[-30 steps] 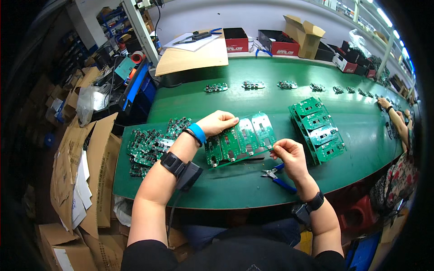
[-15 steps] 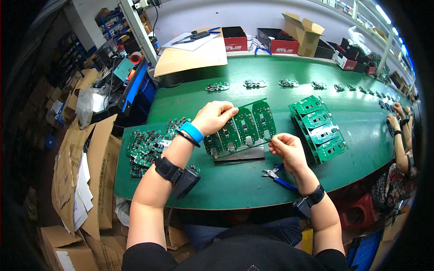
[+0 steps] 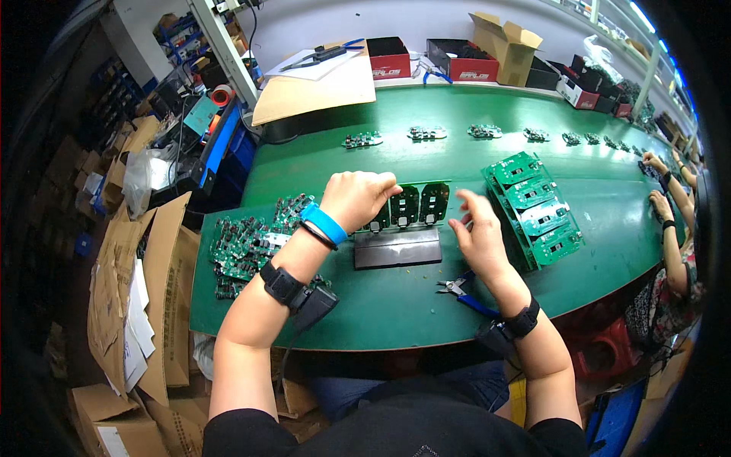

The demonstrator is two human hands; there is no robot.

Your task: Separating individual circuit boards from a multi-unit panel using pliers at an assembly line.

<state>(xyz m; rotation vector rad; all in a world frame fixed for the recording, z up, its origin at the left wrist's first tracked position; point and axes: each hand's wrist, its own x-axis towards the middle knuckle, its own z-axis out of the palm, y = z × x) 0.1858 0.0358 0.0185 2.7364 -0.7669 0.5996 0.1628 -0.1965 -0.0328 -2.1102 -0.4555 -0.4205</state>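
Head view only.

Progress, judged from the layout: a panel of green circuit boards (image 3: 411, 204) is held on edge above a dark flat plate (image 3: 397, 247) on the green surface (image 3: 426, 305). A heap of small separated boards (image 3: 247, 242) is seen at the left, just beside the left forearm, so a good share of the depanelling appears done. A stack of whole panels (image 3: 537, 209) is set to the right of the right hand, so several panels look left to process. The held panel seems unbroken at its visible part; its left end is hidden by the fingers.

Grip:
- Left hand (image 3: 356, 199): closed over the panel's left upper edge, fingers curled round it, knuckles up. The panel is held by this hand alone.
- Right hand (image 3: 478, 228): open, fingers spread and slightly blurred, just beside the panel's right end; no contact can be confirmed. Nothing is held.

Blue-handled side cutters (image 3: 466, 293) are left lying on the surface near the right wrist, untouched.

Further back, a row of small board pieces (image 3: 426, 134) is spaced along the surface. Another person's hands (image 3: 661, 183) are seen at the far right edge, well apart.
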